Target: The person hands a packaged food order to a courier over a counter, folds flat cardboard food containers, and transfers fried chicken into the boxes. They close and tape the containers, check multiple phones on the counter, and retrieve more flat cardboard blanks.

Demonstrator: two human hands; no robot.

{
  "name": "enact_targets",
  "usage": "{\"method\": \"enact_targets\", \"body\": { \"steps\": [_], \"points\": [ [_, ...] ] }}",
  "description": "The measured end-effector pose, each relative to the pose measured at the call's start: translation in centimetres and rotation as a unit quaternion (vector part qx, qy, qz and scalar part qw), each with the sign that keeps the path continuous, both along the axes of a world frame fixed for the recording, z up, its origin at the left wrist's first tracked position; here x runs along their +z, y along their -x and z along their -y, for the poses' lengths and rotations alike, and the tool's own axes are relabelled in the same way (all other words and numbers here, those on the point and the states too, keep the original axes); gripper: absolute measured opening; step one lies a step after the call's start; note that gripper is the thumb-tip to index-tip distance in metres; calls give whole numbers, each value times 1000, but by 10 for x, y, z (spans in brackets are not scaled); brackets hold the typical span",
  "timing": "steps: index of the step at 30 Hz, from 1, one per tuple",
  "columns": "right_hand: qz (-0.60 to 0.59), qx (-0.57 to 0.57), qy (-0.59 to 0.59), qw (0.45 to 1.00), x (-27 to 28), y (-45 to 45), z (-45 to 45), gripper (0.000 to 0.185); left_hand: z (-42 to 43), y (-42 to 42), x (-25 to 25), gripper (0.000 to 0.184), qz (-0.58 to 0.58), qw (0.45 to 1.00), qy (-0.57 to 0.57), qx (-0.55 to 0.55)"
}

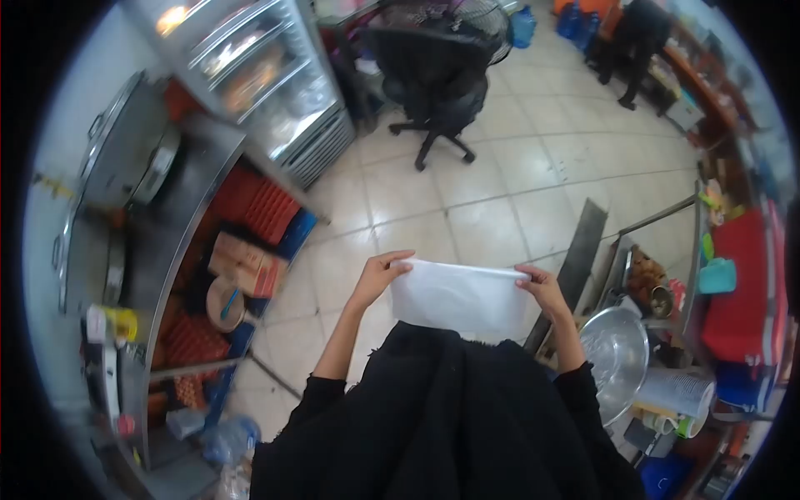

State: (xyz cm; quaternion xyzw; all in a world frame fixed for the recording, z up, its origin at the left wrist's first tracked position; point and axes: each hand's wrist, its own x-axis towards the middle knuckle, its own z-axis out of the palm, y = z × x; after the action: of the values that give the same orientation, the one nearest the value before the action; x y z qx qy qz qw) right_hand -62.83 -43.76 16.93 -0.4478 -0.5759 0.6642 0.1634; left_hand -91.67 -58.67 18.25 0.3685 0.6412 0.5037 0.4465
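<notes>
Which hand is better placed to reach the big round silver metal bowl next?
Probably the right hand: the bowl lies on that side, while the left hand is farther from it. Both hands now hold the thin white sheet.

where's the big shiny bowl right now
In the head view, the big shiny bowl is on the right, just outside the person's right forearm.

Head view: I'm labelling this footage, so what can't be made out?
Head view, all four:
White translucent sheet: lower edge partly behind black cloth.
Glass-fronted upright fridge: contents blurred.
Black-clothed person: upper body cut off by top edge.
Shiny metal basin: left side partly behind right sleeve.
</notes>
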Motion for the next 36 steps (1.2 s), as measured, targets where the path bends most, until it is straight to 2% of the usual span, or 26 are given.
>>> {"method": "enact_targets", "body": {
  "steps": [2,3,5,7,9,10,11,13,14,15,16,17,18,19,20,21,22,23,24,25,26,27,29,31,33,36],
  "points": [
    [18,-40,-39,998,27,-2,-31,32,-58,14,13,31,2,993,19,-113],
    [32,-68,-53,996,35,-7,-42,31,-88,13,19,31,11,991,18,-131],
    [31,-117,-43,992,39,-23,-67,25,-148,14,32,29,-84,974,30,-207],
    [69,-161,-44,984,44,-36,-91,22,-206,2,35,24,-103,966,25,-236],
    [65,-207,-64,974,35,-41,-112,18,-263,-9,32,20,-218,946,6,-241],
    [101,-233,-94,963,27,-47,-124,16,-288,-17,22,16,-317,918,-80,-226],
    [139,-254,-125,949,18,-56,-140,15,-318,-26,21,16,-316,915,-86,-236],
    [190,-245,-276,910,-10,-73,-179,15,-376,-46,21,14,-368,838,-341,-217],
    [227,-220,-307,898,-13,-80,-198,17,-402,-58,26,14,-370,832,-350,-219],
    [260,-198,-339,882,-16,-84,-220,19,-430,-71,34,14,-276,870,-256,-320],
    [254,-214,-345,878,-6,-79,-247,19,-459,-85,43,14,-178,879,-148,-417],
    [196,-192,-376,885,12,-70,-271,20,-487,-100,58,14,-187,870,-154,-429],
    [141,-171,-403,888,29,-63,-294,22,-514,-116,73,15,-214,829,-175,-486],
    [142,-187,-397,887,42,-59,-318,22,-540,-131,82,15,-235,784,-192,-541],
    [127,-141,-281,941,56,-59,-345,23,-567,-143,84,15,-235,763,-261,-543],
    [108,-88,-163,977,62,-62,-367,24,-592,-153,94,15,-232,758,-260,-551],
    [110,-94,-160,977,58,-68,-384,24,-613,-160,110,19,-241,798,-222,-505],
    [45,-159,-138,977,52,-74,-400,23,-630,-165,119,24,-248,836,-186,-453],
    [-19,-222,-116,968,48,-83,-420,22,-650,-168,115,24,-242,837,-189,-454],
    [-12,-223,-118,968,50,-93,-438,22,-669,-169,106,38,-248,866,-254,-351],
    [-29,-279,-94,955,54,-104,-454,20,-688,-176,94,52,-250,882,-316,-243],
    [-47,-337,-72,938,54,-117,-472,18,-704,-188,74,52,-242,882,-321,-245],
    [-49,-385,-74,919,47,-143,-510,15,-725,-210,23,79,-50,933,-203,-292],
    [-57,-425,-30,903,54,-168,-542,18,-744,-244,-7,88,111,900,-31,-420],
    [-5,-466,-26,884,43,-200,-574,16,-778,-282,-2,84,246,835,80,-486],
    [-10,-536,-28,844,47,-252,-614,16,-841,-345,-4,81,323,784,88,-523]
  ]
}}
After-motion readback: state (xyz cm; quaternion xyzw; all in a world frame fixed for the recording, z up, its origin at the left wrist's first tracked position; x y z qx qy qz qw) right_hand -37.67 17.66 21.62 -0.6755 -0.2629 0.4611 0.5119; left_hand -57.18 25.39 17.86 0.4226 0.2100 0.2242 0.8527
